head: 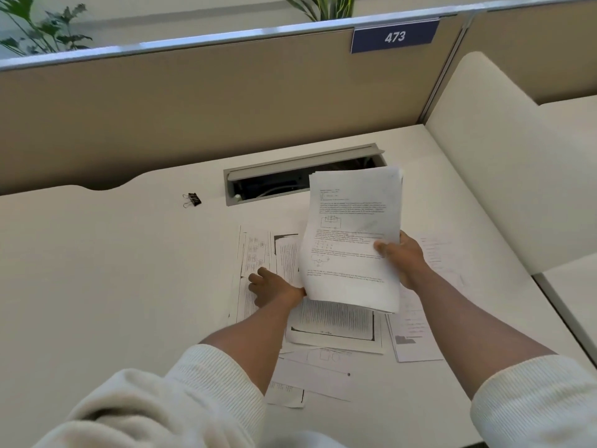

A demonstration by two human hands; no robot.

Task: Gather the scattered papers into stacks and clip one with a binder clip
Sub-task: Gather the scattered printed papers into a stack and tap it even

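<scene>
My right hand (402,258) grips a stack of printed papers (352,234) by its right edge and holds it tilted above the desk. My left hand (271,287) lies flat, fingers spread, on a printed sheet (255,253) at the left of the scattered papers (336,324). More loose sheets (310,373) lie overlapping between my forearms, and one (413,334) lies to the right. A black binder clip (192,200) rests alone on the desk, far left of the held stack.
An open grey cable tray (274,182) is sunk into the white desk (106,270) behind the papers. Beige partition walls (193,108) stand at the back, a white side panel (484,163) on the right. A sign reads 473 (394,37).
</scene>
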